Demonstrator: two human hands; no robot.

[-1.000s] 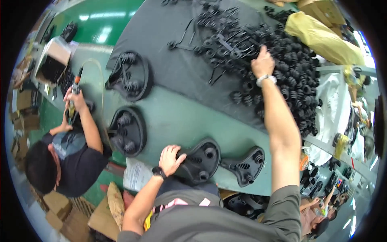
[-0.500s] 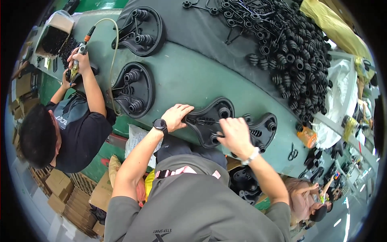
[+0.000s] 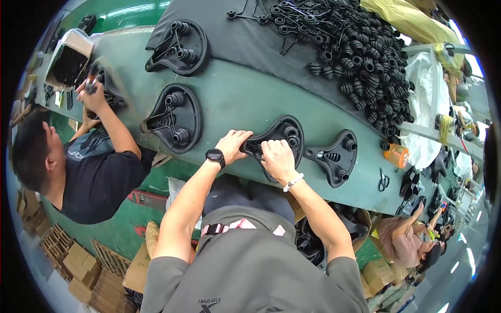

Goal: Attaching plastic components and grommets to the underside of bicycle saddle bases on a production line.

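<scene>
An upturned black bicycle saddle [image 3: 272, 128] lies at the table's near edge, its hollow underside facing up. My left hand [image 3: 233, 147] is closed round its narrow nose, thumb and fingers gripping the rim. Over the middle of the underside, my right hand [image 3: 278, 160] has its fingers curled down into the hollow; what they pinch is hidden beneath them. Black springs [image 3: 293, 136] show at the saddle's wide end, just beyond the right hand. Close by on the right rests a second upturned saddle [image 3: 342, 148], its nose toward the first.
Two upturned saddles [image 3: 194, 117] with springs and rails fitted lie further left. A heap of black springs [image 3: 373, 68] and wire rails [image 3: 300, 21] covers a dark cloth. Scissors [image 3: 384, 180] and an orange container [image 3: 396, 155] sit at right. A co-worker [image 3: 99, 167] works on the left.
My right hand has moved left, from the saddle's wide end to its middle. My left hand stays at the nose. The co-worker's tool hand has shifted, and the view has tilted slightly.
</scene>
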